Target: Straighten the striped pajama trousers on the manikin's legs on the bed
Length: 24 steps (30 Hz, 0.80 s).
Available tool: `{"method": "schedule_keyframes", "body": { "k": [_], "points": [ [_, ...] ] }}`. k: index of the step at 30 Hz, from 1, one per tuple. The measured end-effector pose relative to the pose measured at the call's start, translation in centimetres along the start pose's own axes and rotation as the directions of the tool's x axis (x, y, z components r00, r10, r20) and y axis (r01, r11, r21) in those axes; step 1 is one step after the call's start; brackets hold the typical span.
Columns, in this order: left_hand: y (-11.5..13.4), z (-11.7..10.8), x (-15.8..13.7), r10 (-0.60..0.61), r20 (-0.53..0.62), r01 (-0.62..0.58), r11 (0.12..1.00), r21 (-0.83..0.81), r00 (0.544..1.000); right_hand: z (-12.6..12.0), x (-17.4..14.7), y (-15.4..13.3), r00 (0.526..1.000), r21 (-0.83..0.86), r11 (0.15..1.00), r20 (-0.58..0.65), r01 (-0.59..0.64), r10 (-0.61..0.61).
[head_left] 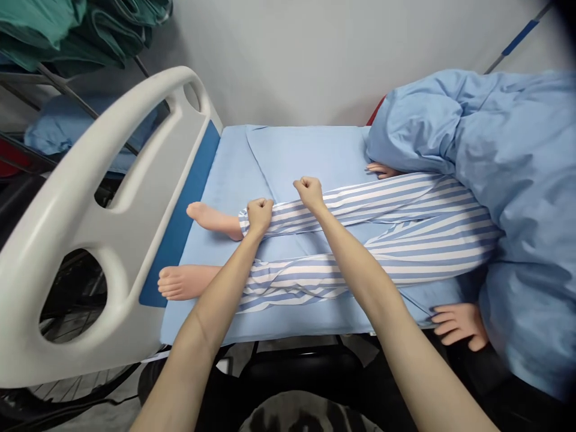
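Observation:
A care manikin's legs in blue-and-white striped trousers (418,258) lie stretched along the bed, the bare feet (191,282) pointing to the left. My left hand (260,216) is closed in a fist in front of the far trouser leg, close to the ankle. My right hand (309,191), also a fist, is farther up that leg, partly over the sheet beyond it. No cloth shows pulled up into either fist. Whether the fists touch the trousers or hover above them, I cannot tell.
A light blue sheet (310,150) covers the bed. The grey-white bed end board (148,156) rises at left. A bunched blue quilt (535,198) covers the manikin's upper part, and a manikin hand (461,324) sticks out at the near edge. Green cloths (81,30) lie on a rack behind.

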<state>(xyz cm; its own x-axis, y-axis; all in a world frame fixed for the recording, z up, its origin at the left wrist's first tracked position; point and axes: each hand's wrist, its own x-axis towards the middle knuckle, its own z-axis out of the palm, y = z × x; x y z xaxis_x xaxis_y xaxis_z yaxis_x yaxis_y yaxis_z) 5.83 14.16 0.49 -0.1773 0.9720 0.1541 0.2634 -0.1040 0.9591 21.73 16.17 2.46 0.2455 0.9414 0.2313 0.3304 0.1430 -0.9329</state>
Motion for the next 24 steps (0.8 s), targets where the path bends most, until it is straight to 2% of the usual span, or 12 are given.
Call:
{"method": "schedule_keyframes", "body": {
  "k": [2,4,7,10,12,14,17,21,24],
  "points": [
    [1.3,0.7,0.5,0.035,0.001,-0.035,0.999,-0.033,0.999,-0.4,-0.1,1.1,0.998,-0.024,0.998,-0.018,-0.055,0.055],
    [2.5,1.9,1.1,0.084,0.028,-0.082,0.995,-0.054,0.996,-0.3,-0.3,1.7,0.998,-0.036,0.998,-0.015,-0.060,0.060],
    [2.4,3.9,1.9,0.078,0.049,-0.077,0.997,-0.024,0.996,-1.0,0.2,2.0,0.999,-0.049,0.998,-0.012,-0.046,0.046],
    [0.6,4.9,2.4,0.039,0.107,-0.054,0.990,0.134,0.993,-4.0,1.9,2.7,0.999,-0.131,0.990,-0.035,-0.042,0.037],
    [-0.3,5.0,2.7,0.039,0.131,-0.062,0.983,0.176,0.991,-6.7,3.3,4.1,0.997,-0.183,0.983,-0.080,-0.012,-0.003],
    [-0.3,5.1,3.1,0.058,0.120,-0.073,0.989,0.128,0.991,-8.9,4.4,5.9,0.989,-0.188,0.982,-0.143,0.005,-0.033],
    [1.2,6.7,3.5,0.101,0.114,-0.105,0.994,0.025,0.988,-9.9,4.9,7.9,0.980,-0.155,0.988,-0.195,0.005,-0.035],
    [2.2,10.8,3.1,0.080,0.136,-0.071,0.995,-0.072,0.987,-10.3,5.3,6.8,0.983,-0.167,0.986,-0.182,-0.005,-0.026],
    [1.2,12.4,2.5,0.047,0.162,-0.039,0.998,-0.050,0.986,-13.2,6.8,5.0,0.965,-0.256,0.962,-0.262,-0.098,0.028]
  ]
}}
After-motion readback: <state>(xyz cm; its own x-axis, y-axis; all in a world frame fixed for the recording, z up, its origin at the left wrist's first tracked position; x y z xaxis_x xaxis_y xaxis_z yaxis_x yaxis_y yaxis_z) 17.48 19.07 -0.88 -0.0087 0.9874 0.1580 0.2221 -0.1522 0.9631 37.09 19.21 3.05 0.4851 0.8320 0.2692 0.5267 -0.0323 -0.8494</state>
